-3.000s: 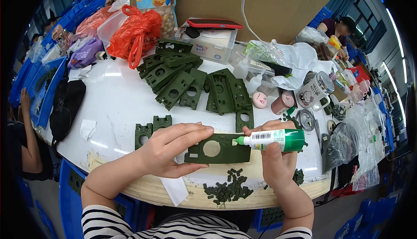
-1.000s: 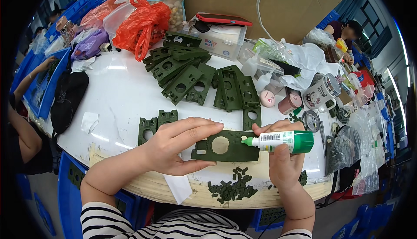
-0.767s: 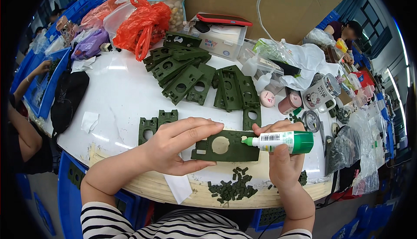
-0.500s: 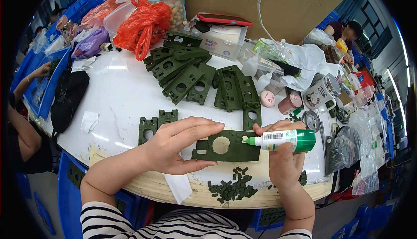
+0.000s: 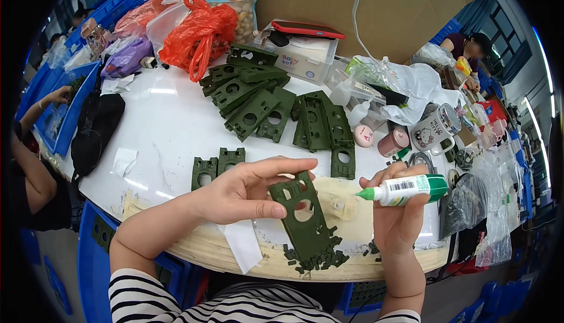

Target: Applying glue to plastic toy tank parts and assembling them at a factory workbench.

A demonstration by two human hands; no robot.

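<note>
My left hand grips a dark green plastic part by its upper end, thumb on its face. The part is a long plate with a large round hole, tilted upright, its lower end over a heap of small green pieces. In my right hand is a white glue bottle with a green cap end and a green nozzle. It lies sideways in the fingers, nozzle pointing left, apart from the plate. A pale patch of tabletop shows between the hands.
Similar green plates are piled farther back, with more stacked beside them. Two smaller green parts sit left of my left hand. A pink-lidded jar and a white mug stand at the right. White paper hangs near the front edge.
The plate has swung from lying level to steeply tilted, its far end now over the small pieces. The glue bottle has drawn away to the right, its nozzle off the plate.
</note>
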